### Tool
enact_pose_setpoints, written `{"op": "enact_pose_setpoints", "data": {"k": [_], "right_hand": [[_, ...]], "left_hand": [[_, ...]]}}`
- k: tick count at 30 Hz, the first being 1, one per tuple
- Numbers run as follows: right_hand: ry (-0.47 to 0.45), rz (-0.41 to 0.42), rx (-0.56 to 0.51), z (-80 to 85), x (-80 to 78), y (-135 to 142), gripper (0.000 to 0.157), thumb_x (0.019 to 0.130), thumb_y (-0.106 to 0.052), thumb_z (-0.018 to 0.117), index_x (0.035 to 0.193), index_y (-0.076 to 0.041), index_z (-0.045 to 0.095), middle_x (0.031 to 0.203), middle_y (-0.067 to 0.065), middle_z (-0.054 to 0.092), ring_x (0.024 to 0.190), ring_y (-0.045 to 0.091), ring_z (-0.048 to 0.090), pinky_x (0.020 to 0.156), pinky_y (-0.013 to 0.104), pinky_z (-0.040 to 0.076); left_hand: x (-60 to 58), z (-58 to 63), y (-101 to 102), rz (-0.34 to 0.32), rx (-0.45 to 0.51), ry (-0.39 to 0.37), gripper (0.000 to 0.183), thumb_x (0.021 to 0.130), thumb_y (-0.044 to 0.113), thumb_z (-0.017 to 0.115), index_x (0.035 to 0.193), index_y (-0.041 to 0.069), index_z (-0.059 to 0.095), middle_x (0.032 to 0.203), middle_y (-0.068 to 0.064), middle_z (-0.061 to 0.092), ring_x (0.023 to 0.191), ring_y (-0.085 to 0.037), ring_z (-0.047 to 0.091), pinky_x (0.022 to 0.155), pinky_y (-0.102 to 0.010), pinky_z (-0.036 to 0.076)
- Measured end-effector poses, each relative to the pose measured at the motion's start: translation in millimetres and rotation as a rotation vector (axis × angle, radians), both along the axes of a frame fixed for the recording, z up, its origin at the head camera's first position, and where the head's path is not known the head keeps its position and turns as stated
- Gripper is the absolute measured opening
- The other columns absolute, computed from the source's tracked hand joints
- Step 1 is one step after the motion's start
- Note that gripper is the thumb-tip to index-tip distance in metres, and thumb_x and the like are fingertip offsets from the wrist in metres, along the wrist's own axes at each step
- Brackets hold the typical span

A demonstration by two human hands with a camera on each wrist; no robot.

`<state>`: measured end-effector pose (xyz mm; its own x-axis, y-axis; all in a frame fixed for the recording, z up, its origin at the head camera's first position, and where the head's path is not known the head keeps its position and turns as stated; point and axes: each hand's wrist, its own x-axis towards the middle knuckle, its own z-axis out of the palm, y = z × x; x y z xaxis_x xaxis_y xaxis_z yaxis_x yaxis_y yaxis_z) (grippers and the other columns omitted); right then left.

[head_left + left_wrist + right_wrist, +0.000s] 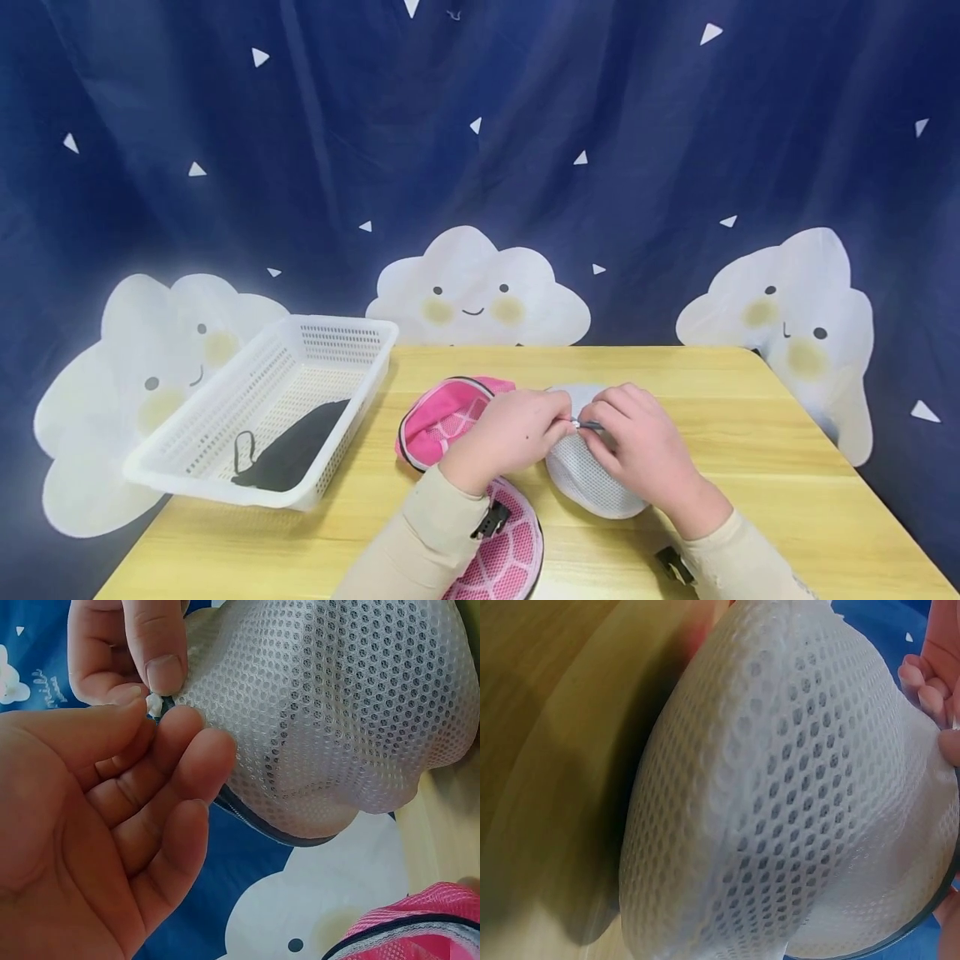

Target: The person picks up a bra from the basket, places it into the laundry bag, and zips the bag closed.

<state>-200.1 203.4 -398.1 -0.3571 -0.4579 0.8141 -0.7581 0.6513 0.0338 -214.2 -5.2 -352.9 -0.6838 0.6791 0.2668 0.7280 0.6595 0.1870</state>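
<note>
White mesh shapes the rounded, dark-edged pouch [596, 485] at the yellow wood-grain tabletop [810, 517], where a person's left hand [517, 429] and right hand [643, 443] meet, both pinching its edge beside a small white piece [154, 706]; the pouch's longer axis appears to run back toward the person, its body nearer the right hand

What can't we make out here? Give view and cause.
White mesh bag: contents, if any, veiled by mesh; all views.
Small white piece: shape, partly covered by fingers, left wrist; too small, head.
Pink mesh pieces: whether they join, hidden by left arm; head.
Black item: right edge hidden by basket wall; head.
</note>
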Motion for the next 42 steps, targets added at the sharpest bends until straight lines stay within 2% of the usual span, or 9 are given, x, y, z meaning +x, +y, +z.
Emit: {"op": "enact_pose_setpoints", "data": {"k": [4, 7, 16, 32, 42], "right_hand": [[0.005, 0.011, -0.001, 1.0, 0.5, -0.4, 0.028, 0.103, -0.030, 0.051, 0.087, -0.013, 0.066, 0.089, -0.004, 0.062, 0.081, 0.021, 0.056, 0.076, 0.037, 0.044], [0.016, 0.030, -0.009, 1.4, 0.7, -0.4, 0.035, 0.107, -0.033, 0.048, 0.086, -0.012, 0.066, 0.088, -0.003, 0.062, 0.080, 0.021, 0.057, 0.075, 0.037, 0.044], [0.047, 0.049, -0.013, 1.3, 0.0, -2.5, 0.028, 0.105, -0.027, 0.052, 0.086, -0.011, 0.066, 0.088, -0.002, 0.063, 0.080, 0.022, 0.057, 0.075, 0.036, 0.044], [0.047, 0.062, -0.010, 2.9, 1.2, -0.6, 0.028, 0.105, -0.028, 0.053, 0.088, -0.011, 0.066, 0.089, -0.001, 0.062, 0.081, 0.022, 0.056, 0.077, 0.036, 0.042], [0.044, 0.069, -0.021, 5.0, 1.1, 0.3, 0.027, 0.105, -0.026, 0.052, 0.088, -0.009, 0.065, 0.090, 0.001, 0.061, 0.081, 0.023, 0.056, 0.077, 0.037, 0.042]], "left_hand": [[-1.6, -2.1, -0.6, -0.004, 0.012, -0.006, 0.024, 0.099, 0.035, 0.066, 0.083, 0.023, 0.052, 0.067, 0.013, 0.048, 0.063, -0.007, 0.049, 0.057, -0.023, 0.039], [-2.5, -2.1, -1.4, -0.007, 0.015, -0.021, 0.024, 0.099, 0.036, 0.065, 0.084, 0.023, 0.053, 0.067, 0.013, 0.048, 0.062, -0.007, 0.049, 0.057, -0.023, 0.039], [-4.2, -1.5, -5.1, -0.009, 0.000, -0.034, 0.021, 0.101, 0.034, 0.064, 0.087, 0.022, 0.054, 0.067, 0.011, 0.048, 0.061, -0.007, 0.049, 0.056, -0.023, 0.039], [-5.1, 3.3, -8.8, 0.027, -0.047, -0.026, 0.020, 0.101, 0.034, 0.062, 0.088, 0.023, 0.054, 0.070, 0.012, 0.050, 0.065, -0.008, 0.050, 0.061, -0.025, 0.041], [-5.9, 2.9, -11.7, 0.049, -0.044, -0.007, 0.019, 0.101, 0.031, 0.064, 0.088, 0.022, 0.054, 0.069, 0.010, 0.049, 0.063, -0.010, 0.049, 0.056, -0.025, 0.040]]}}
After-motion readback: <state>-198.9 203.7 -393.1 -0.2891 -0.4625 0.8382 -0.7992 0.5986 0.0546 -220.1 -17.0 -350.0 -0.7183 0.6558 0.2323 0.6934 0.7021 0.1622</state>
